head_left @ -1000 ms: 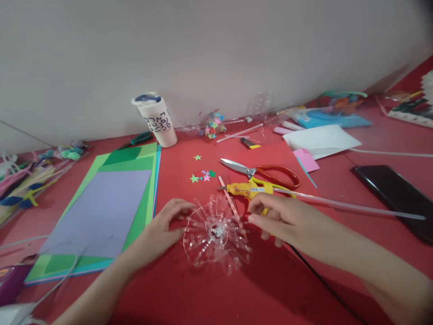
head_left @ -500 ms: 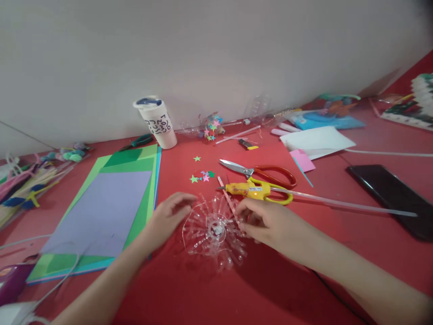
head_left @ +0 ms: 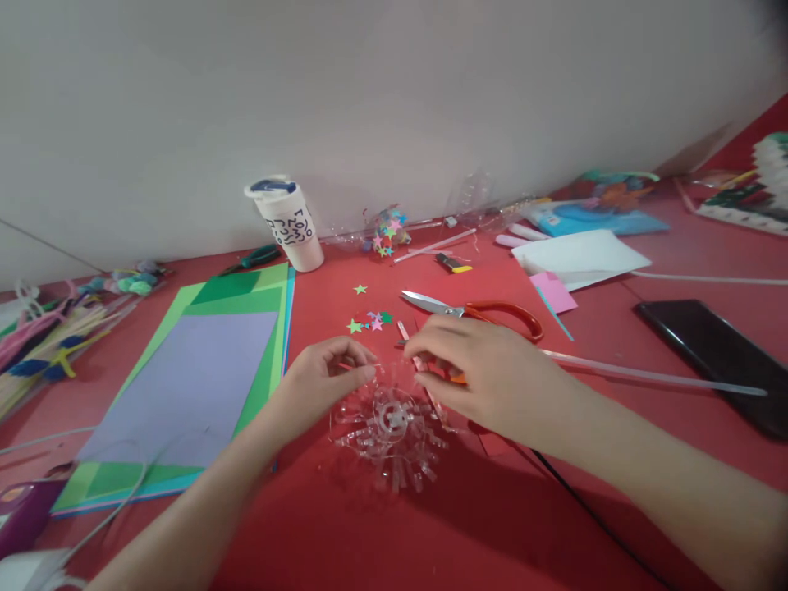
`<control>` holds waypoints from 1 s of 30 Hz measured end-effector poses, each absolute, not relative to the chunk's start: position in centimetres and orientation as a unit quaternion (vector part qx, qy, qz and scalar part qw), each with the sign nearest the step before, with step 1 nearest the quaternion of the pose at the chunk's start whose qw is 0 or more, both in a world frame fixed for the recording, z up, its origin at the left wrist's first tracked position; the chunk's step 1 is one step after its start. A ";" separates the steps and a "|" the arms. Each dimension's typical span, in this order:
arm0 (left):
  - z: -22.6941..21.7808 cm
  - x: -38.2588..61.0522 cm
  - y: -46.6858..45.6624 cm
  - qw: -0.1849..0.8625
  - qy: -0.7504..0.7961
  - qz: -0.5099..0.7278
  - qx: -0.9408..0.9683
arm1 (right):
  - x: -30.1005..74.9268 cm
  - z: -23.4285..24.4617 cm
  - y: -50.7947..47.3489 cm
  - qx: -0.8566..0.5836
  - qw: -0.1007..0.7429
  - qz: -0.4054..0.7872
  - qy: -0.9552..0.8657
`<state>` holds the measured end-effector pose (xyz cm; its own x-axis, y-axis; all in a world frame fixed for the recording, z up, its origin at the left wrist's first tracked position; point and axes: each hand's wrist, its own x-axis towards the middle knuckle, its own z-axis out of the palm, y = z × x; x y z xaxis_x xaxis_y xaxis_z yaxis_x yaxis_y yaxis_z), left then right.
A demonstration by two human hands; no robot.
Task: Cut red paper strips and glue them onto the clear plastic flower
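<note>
A clear plastic flower-shaped piece with cut, splayed strips lies on the red table. My left hand pinches a strip at its left far edge. My right hand hovers over its right far edge with fingers curled and the fingertips pressed together beside a thin pink stick. What those fingertips hold is hidden. The yellow glue gun is almost wholly covered by my right hand; only its long clear glue rod sticks out to the right.
Red-handled scissors lie just beyond my right hand. Paper stars, a white cup, stacked coloured paper, a black phone, white paper and pipe cleaners surround the spot. A black cable runs under my right arm.
My right hand moved left and away from me, covering the glue gun, and now meets the plastic piece's far rim. My left hand closed from a loose touch into a pinch.
</note>
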<state>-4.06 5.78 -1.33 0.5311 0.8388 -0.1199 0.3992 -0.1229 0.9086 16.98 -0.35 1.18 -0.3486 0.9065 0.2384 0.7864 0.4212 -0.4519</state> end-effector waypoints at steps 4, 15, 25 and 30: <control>-1.1 -3.9 5.6 0.511 0.435 0.199 0.714 | 16.2 0.1 0.5 -0.484 0.207 0.087 -0.846; -1.7 -1.7 7.3 0.679 0.318 0.183 0.636 | 17.0 -1.2 0.2 -0.453 0.177 0.043 -0.873; -2.3 -1.9 7.5 0.652 0.359 0.139 0.653 | 17.6 -0.9 -1.1 -0.442 0.214 0.084 -0.867; -2.0 -2.1 7.6 0.632 0.357 0.127 0.676 | 17.7 -0.6 -1.5 -0.446 0.217 0.071 -0.865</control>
<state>-2.11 7.61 -1.98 0.7125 0.6432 -0.2804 0.3234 0.0536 0.9447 17.71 -1.54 -0.61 -0.5072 0.8030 0.3130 0.7412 0.5918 -0.3169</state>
